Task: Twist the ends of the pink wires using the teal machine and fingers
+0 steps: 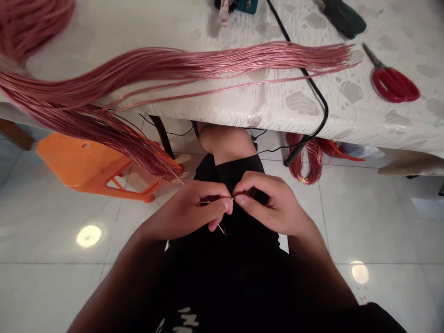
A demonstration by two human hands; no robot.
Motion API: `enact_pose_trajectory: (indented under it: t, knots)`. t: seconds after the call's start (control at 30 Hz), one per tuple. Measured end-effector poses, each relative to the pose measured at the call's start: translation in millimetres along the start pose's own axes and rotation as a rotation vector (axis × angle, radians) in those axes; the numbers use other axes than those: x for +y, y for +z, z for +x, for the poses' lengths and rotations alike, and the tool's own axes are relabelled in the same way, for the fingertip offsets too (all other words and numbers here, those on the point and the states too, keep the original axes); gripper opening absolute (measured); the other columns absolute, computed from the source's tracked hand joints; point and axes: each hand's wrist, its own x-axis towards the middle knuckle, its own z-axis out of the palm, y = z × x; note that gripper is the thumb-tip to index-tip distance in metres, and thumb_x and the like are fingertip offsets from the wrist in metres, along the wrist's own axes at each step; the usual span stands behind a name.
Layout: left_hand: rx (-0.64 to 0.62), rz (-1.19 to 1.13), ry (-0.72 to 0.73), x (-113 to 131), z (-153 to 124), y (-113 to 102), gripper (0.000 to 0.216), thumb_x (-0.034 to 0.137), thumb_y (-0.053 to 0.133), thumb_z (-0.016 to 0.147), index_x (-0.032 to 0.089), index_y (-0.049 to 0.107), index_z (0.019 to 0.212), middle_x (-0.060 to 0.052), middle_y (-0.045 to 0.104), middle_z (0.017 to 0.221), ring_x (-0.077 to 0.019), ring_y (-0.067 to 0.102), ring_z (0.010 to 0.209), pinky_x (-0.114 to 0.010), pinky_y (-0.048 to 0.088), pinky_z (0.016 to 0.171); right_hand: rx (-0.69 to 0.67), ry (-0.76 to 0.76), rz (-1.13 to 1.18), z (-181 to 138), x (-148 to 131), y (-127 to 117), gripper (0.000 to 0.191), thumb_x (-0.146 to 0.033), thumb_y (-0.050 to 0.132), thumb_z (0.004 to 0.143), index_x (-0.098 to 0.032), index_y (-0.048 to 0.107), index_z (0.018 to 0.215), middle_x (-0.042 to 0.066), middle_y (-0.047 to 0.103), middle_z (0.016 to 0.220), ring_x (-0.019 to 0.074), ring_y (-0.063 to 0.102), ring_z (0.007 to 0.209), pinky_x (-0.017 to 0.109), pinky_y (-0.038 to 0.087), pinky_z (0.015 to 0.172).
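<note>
Over my lap, my left hand point(196, 208) and my right hand point(270, 203) meet fingertip to fingertip. Both pinch one short piece of thin pink wire point(222, 228); its loose end pokes out below my left fingers. The fingers of each hand are curled closed around it. A big bundle of long pink wires point(194, 64) lies across the table point(277, 106) above my hands and droops off its left edge towards an orange stool point(86, 166).
Red-handled scissors point(393, 83) lie at the table's right. A black cable point(314, 88) runs over the table edge to the floor. A dark green object point(343, 17) and a teal device point(239, 4) sit at the far edge. A coil of pink wire point(307, 159) hangs under the table.
</note>
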Motion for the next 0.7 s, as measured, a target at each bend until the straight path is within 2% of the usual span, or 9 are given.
enact_pose_trajectory:
  t: [0.1,0.27,0.33,0.4,0.5,0.57,0.7]
  knots:
    - [-0.006,0.012,-0.014,-1,1,1,0.021,0.023,0.055,0.096,0.019,0.068,0.08,0.006,0.062,0.052,-0.007,0.051,0.049,-0.018,0.033,0.049,-0.007,0.001,-0.003,-1,2,-1,0.008,-0.015,0.064,0.095,-0.018,0.064,0.088,-0.002,0.06,0.078,0.0096,0.056,0.069,0.024,0.046,0.064]
    - [-0.024,0.035,-0.105,-1,0,3,0.024,0.024,0.051,0.095,0.018,0.068,0.079,0.006,0.061,0.053,-0.008,0.051,0.049,-0.019,0.035,0.051,0.074,0.079,0.013,-3,4,-2,0.013,-0.019,0.061,0.097,-0.019,0.061,0.085,-0.003,0.059,0.075,0.0102,0.056,0.068,0.023,0.045,0.064]
    - [-0.005,0.054,-0.145,2,-1,5,0.024,0.025,0.052,0.094,0.018,0.067,0.077,0.006,0.06,0.051,-0.008,0.051,0.049,-0.019,0.035,0.052,0.09,0.131,0.003,-3,4,0,0.01,-0.021,0.059,0.099,-0.02,0.062,0.09,-0.002,0.06,0.078,0.0109,0.057,0.07,0.023,0.045,0.066]
    - [-0.005,0.073,-0.173,6,-2,7,0.022,0.025,0.051,0.092,0.018,0.066,0.077,0.006,0.058,0.052,-0.0085,0.052,0.051,-0.019,0.035,0.053,0.046,0.147,-0.019,-2,5,2,0.006,-0.023,0.06,0.098,-0.02,0.063,0.093,-0.002,0.062,0.082,0.0119,0.058,0.074,0.024,0.044,0.069]
    - [0.032,0.097,-0.211,9,-3,11,0.022,0.027,0.049,0.092,0.018,0.063,0.078,0.006,0.056,0.055,-0.0098,0.053,0.054,-0.019,0.035,0.053,-0.049,0.17,-0.055,-1,6,8,0.018,-0.026,0.06,0.098,-0.02,0.058,0.08,-0.003,0.057,0.074,0.0115,0.055,0.07,0.024,0.039,0.066]
    - [0.05,0.134,-0.223,9,-4,13,0.025,0.031,0.049,0.093,0.018,0.06,0.076,0.005,0.055,0.056,-0.0108,0.055,0.056,-0.02,0.035,0.054,-0.061,0.196,-0.066,-2,7,12,0.028,-0.027,0.057,0.099,-0.02,0.052,0.073,-0.004,0.051,0.068,0.0108,0.05,0.065,0.024,0.036,0.063]
    - [0.065,0.245,-0.248,9,-5,16,0.027,0.033,0.047,0.093,0.019,0.063,0.077,0.004,0.055,0.058,-0.0126,0.057,0.059,-0.021,0.036,0.056,-0.043,0.22,-0.056,-4,11,16,0.031,-0.026,0.054,0.097,-0.02,0.044,0.068,-0.004,0.046,0.065,0.011,0.044,0.063,0.024,0.032,0.061]
